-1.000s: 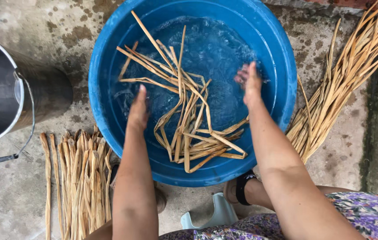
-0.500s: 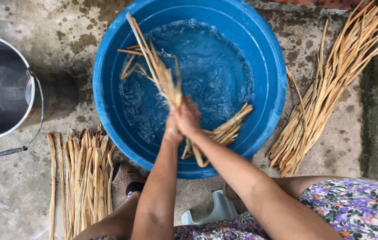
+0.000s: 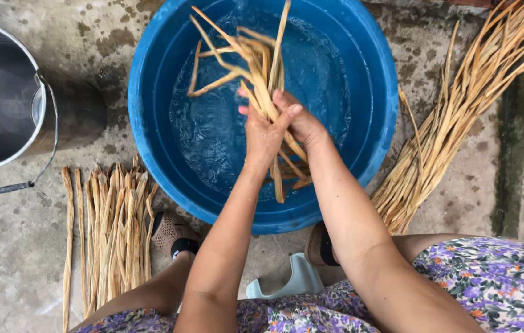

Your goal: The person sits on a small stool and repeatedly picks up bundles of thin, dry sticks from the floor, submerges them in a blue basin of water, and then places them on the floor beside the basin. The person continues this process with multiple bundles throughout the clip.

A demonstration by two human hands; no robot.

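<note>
A big round blue basin holds shallow water. Over its middle both my hands clasp one bundle of wet tan plant strips. My left hand grips the bundle from the near side, and my right hand wraps it from the right. The strips fan out above my hands toward the far rim. Their lower ends stick out below my hands, near the water.
A metal bucket with a wire handle stands at the left. A row of flat strips lies on the concrete by my left foot. A larger sheaf of dry strips lies right of the basin. A pale plastic stool is under me.
My hands, apart over scattered strips a second ago, came together and gathered the strips into one bundle, which now stands lifted above the water.
</note>
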